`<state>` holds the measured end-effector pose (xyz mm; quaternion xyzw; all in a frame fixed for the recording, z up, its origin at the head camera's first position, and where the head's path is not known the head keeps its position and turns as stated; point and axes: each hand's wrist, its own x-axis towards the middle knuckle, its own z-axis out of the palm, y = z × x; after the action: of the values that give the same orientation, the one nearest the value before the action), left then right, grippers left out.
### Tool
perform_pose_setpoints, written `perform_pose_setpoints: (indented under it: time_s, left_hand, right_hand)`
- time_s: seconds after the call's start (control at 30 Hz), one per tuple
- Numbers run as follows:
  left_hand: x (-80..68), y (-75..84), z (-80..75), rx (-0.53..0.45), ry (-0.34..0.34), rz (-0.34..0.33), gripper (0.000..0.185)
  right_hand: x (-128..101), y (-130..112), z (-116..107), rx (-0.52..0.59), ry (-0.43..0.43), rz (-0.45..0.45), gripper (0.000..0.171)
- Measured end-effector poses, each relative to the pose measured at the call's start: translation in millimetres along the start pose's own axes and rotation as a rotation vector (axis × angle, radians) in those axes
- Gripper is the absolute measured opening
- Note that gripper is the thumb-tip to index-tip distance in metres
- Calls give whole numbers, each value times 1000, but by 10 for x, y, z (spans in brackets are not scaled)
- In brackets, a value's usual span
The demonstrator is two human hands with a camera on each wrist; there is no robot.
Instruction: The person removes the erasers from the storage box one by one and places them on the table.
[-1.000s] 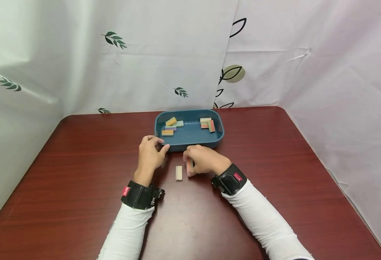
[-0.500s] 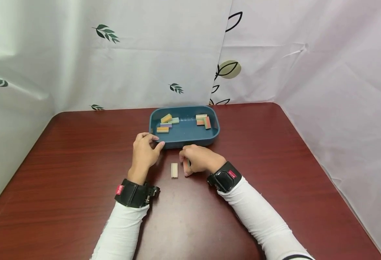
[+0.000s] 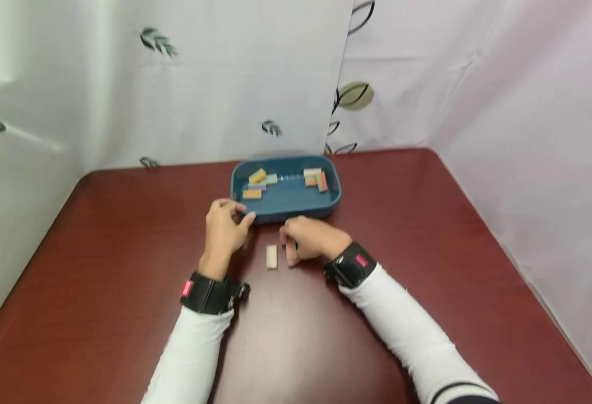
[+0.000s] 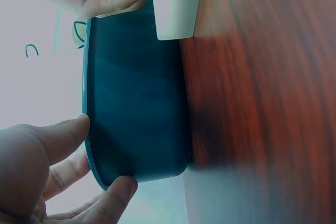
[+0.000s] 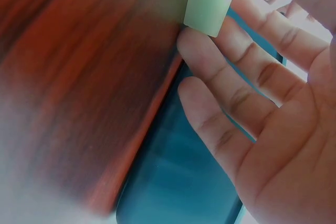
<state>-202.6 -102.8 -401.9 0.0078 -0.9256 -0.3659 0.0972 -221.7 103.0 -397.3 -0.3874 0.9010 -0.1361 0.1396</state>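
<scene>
"Gripping what, the right hand (image 3: pixel 313 236)?"

"A pink-and-green block (image 3: pixel 290 250), pinched between thumb and fingers. A cream block (image 3: pixel 272 257) lies between the hands."

"And the left hand (image 3: pixel 224 229)?"

"Holding its nearest corner of the blue tray (image 3: pixel 288 194), just beyond both hands."

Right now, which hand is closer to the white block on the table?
The right hand: it pinches a pinkish block just right of the white block. The left hand is farther away, gripping the blue tray's near left corner.
</scene>
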Motion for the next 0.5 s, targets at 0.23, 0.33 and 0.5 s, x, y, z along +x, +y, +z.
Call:
perform_pose_setpoints:
  time_s: [0.23, 0.33, 0.5]
  left_hand:
    - [89, 93, -20, -17, -2, -23, 30]
    - [73, 84, -26, -14, -1, -24, 30]
    - [49, 74, -40, -7, -9, -29, 30]
  right_hand:
    - [12, 41, -113, -17, -20, 20, 39]
    - [7, 30, -104, -3, -5, 8, 40]
    - [-16, 24, -112, 23, 18, -15, 39]
